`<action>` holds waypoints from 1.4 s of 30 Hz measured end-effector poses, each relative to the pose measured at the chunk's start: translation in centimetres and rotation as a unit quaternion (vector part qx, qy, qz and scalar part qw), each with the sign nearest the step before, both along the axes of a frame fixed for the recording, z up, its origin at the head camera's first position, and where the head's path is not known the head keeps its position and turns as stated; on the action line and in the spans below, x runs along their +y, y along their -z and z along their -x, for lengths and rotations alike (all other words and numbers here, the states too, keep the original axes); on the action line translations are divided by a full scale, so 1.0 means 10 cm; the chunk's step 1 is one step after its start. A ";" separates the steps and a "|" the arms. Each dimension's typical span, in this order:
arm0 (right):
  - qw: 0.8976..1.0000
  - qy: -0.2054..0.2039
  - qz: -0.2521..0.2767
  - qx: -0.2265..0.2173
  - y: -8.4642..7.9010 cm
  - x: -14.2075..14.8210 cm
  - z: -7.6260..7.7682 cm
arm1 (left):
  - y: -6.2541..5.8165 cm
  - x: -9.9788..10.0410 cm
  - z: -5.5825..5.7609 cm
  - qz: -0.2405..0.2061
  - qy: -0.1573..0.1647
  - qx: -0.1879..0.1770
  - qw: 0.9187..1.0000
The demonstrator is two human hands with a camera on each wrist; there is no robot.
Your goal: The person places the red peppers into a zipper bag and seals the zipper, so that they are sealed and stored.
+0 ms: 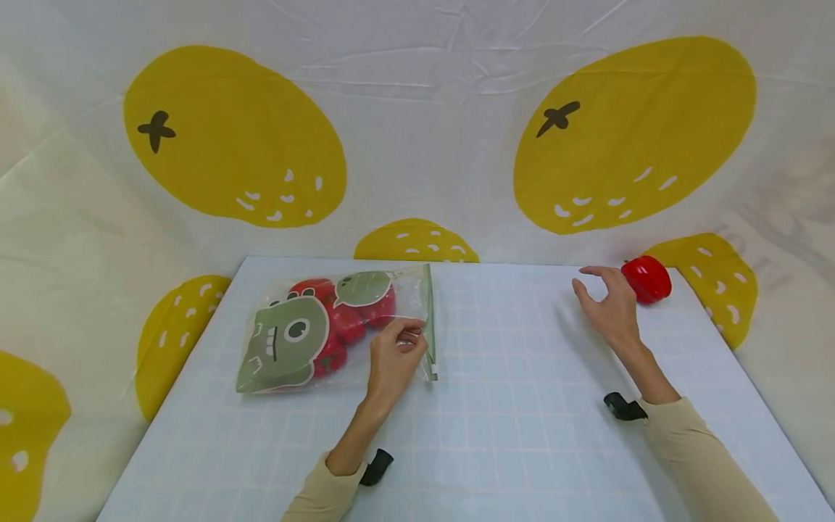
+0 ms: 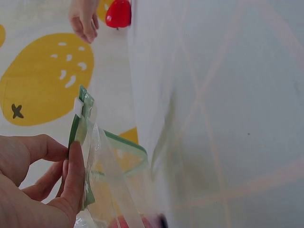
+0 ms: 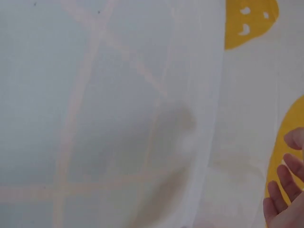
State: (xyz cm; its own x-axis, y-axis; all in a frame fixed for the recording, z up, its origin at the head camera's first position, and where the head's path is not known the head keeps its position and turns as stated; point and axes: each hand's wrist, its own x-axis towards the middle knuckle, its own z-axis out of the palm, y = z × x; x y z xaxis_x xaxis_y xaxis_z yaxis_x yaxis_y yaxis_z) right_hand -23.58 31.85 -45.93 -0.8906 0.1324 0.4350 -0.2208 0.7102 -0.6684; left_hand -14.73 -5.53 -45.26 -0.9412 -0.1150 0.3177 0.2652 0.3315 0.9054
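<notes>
On the left of the table lies a clear zip bag (image 1: 287,341) printed with a green cartoon creature, with several round red items inside. My left hand (image 1: 391,362) pinches the bag's green-edged opening between thumb and fingers. In the left wrist view, a white slider (image 2: 78,108) sits on the green zip strip (image 2: 73,130) near those fingers. My right hand (image 1: 609,308) is raised over the right side, thumb and fingers apart, nothing held. Just beyond it rests a glossy red bell pepper (image 1: 649,281) at the table's far right corner. The right wrist view catches only part of that hand.
The white table (image 1: 509,406) carries a faint grid pattern. Behind it hangs a pale cloth (image 1: 430,145) with large yellow fruit prints, meeting the table's far edge. Dark wrist mounts (image 1: 377,467) project from both sleeves.
</notes>
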 end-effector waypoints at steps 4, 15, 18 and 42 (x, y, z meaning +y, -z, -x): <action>1.000 0.020 0.003 0.010 0.00 0.11 0.03 | 0.00 0.00 0.00 0.000 0.001 -0.001 1.000; 0.996 0.084 0.007 -0.014 0.04 0.39 0.04 | -0.02 0.00 -0.02 0.005 -0.002 -0.013 1.000; 0.994 0.102 0.012 -0.034 0.05 0.46 0.05 | -0.02 0.00 -0.02 0.005 -0.003 -0.012 1.000; 0.982 0.103 -0.030 -0.152 0.14 0.83 0.13 | 0.02 -0.01 0.00 -0.003 0.007 -0.003 1.000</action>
